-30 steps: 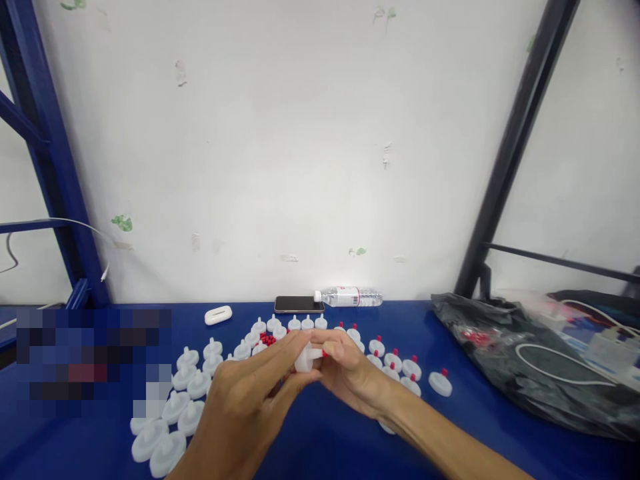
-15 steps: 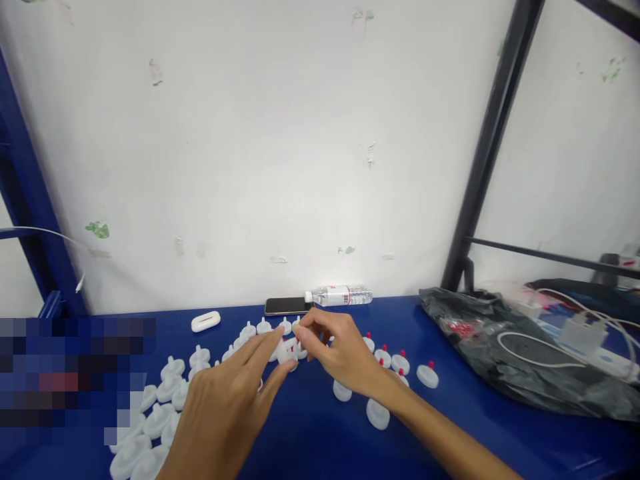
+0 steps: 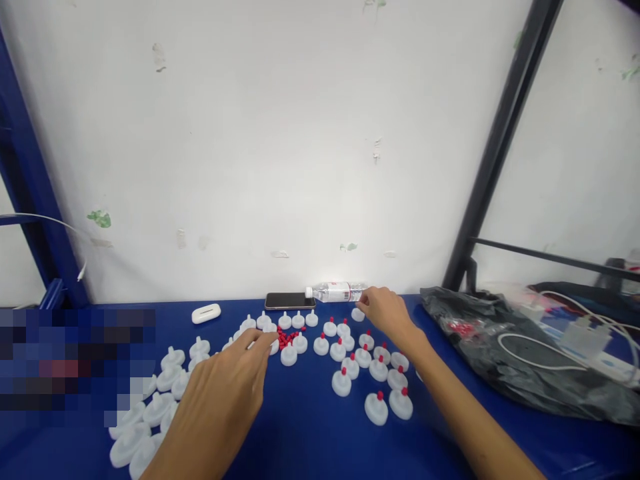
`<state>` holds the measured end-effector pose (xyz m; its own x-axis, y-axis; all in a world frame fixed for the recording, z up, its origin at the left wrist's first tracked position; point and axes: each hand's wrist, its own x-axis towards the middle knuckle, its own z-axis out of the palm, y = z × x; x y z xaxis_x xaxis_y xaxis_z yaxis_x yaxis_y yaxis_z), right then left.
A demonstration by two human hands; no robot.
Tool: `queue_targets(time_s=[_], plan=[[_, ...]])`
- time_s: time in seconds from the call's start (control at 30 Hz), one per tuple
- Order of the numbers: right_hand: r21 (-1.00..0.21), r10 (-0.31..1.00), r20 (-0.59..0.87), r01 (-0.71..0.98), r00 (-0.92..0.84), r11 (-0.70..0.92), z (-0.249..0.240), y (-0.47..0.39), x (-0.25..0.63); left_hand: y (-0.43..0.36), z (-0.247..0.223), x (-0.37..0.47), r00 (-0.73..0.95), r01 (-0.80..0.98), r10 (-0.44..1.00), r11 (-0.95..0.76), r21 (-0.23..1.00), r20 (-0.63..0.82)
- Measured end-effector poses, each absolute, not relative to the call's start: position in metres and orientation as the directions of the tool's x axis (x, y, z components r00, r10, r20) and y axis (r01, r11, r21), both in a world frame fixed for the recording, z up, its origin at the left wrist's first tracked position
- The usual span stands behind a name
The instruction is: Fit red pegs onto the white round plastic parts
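Observation:
At the back right, my right hand (image 3: 389, 312) is pinched at the top of a round white plastic cap with a spout (image 3: 358, 315); the fingertips cover its tip. My left hand (image 3: 227, 377) reaches in from the lower left, fingers bent together beside a heap of small red tips (image 3: 286, 339). What lies between those fingertips, if anything, is hidden. Plain white spouted caps (image 3: 159, 408) spread under and around the left hand. Between the hands and by the right forearm stand several white caps with red tips (image 3: 379, 368).
A phone (image 3: 290, 301) and a lying water bottle (image 3: 334, 292) rest by the wall. A white oval case (image 3: 206, 313) is at the back left. On the right, a black plastic bag (image 3: 480, 360) lies under cables and a power strip (image 3: 605, 360). A dark post (image 3: 500, 147) rises behind.
My right hand has moved from the middle to the back right with a white cap. My left hand has parted from it and stays near the red tips, which now show.

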<state>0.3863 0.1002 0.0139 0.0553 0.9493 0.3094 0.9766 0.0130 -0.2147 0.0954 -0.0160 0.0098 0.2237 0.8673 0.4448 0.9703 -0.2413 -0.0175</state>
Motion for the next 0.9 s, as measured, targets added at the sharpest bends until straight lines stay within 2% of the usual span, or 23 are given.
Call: queue_targets(time_s=[0.13,0.2,0.37,0.47,0.6,0.9], plan=[[-0.158,0.963,0.261,0.987,0.067,-0.026,0.006,0.103,0.388,-0.016,0.011,0.093,0.206,0.973,0.887,-0.229,0.006,0.414],[-0.168,0.951,0.301,0.986,0.072,-0.021,0.008,0.102,0.384,-0.017,0.013,0.091,0.21,0.966,0.854,-0.258,0.035,0.477],[-0.256,0.892,0.451,0.958,-0.002,0.131,0.014,0.095,0.368,-0.032,0.026,0.09,0.234,0.857,0.538,-0.507,0.089,0.81],[-0.304,0.863,0.5,0.918,-0.075,0.256,0.017,0.091,0.361,-0.047,0.035,0.089,0.112,0.808,0.416,-0.567,0.161,0.902],[-0.348,0.846,0.522,0.878,-0.109,0.328,0.018,0.085,0.355,-0.06,0.042,0.084,-0.063,0.841,0.39,-0.475,0.259,0.919],[-0.396,0.863,0.489,0.85,-0.124,0.347,0.019,0.08,0.351,-0.053,0.042,0.073,0.001,0.833,0.404,-0.507,0.223,0.915]])
